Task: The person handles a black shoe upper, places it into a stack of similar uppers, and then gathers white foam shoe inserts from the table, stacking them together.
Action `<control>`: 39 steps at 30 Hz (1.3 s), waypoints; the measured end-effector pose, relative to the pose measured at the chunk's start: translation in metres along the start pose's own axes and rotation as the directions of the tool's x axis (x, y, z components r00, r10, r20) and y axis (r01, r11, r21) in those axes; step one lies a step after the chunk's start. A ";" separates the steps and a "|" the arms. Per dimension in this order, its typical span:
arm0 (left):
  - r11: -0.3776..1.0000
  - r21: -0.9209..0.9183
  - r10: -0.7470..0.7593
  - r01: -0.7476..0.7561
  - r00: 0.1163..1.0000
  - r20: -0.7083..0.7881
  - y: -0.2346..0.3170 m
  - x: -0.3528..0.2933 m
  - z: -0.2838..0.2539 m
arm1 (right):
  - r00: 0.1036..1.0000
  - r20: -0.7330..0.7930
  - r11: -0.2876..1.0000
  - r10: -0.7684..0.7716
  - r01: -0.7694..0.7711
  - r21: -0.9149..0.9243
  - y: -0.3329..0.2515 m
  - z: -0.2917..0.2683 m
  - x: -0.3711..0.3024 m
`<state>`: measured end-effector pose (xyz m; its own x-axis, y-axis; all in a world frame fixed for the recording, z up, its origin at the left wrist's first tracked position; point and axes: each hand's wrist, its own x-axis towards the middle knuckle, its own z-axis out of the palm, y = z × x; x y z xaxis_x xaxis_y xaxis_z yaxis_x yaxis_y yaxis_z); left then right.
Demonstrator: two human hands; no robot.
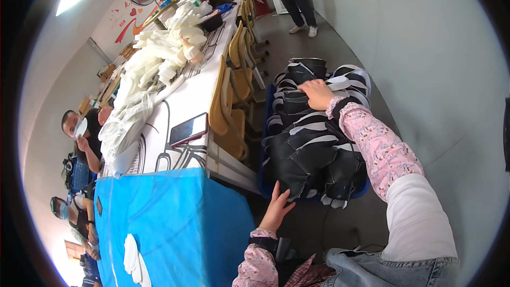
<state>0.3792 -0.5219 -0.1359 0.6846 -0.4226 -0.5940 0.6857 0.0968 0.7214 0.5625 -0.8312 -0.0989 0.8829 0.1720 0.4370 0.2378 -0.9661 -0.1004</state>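
A blue crate (pixel 262 178) on the floor is heaped with black, white-edged pieces (pixel 300 154) that look like shoe uppers. My left hand (pixel 275 208) is at the crate's near left corner, fingers spread and tips at the lower edge of the nearest black piece. Farther back, my right hand (pixel 317 94) rests on top of the heap, palm down with its fingers stretched to the left. Its fingertips meet the dark pieces, and nothing is visibly gripped.
Left of the crate stands a long table with a blue cover (pixel 159 202), a phone (pixel 189 129), and a heap of white gloves (pixel 159 58). Wooden chairs (pixel 228 101) line its side. A grey wall (pixel 425 74) bounds the right. One person stands ahead; others sit at left.
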 end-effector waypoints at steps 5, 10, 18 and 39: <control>0.937 0.163 0.302 -0.310 0.950 0.077 -0.010 0.027 -0.024 | 0.938 -0.335 0.995 0.090 -0.070 0.073 -0.006 -0.024 -0.005; 0.850 0.443 0.291 -0.285 0.955 0.057 -0.031 0.038 -0.066 | 0.929 0.370 0.993 0.028 -0.068 0.096 -0.047 -0.011 -0.038; 0.748 0.521 0.432 -0.412 0.897 0.091 -0.002 -0.074 -0.069 | 0.796 0.574 0.975 0.193 -0.221 -0.021 -0.033 -0.013 -0.039; 0.569 0.354 0.715 -0.742 0.234 -0.659 -0.063 -0.517 -0.226 | 0.077 -0.176 -0.123 -0.981 0.451 0.884 -0.612 -0.149 -0.103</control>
<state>0.0379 -0.1056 0.0449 0.8136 0.5638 0.1420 -0.2051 0.0498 0.9775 0.2659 -0.2862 0.0511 -0.2370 0.9276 0.2889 0.7268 0.3666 -0.5808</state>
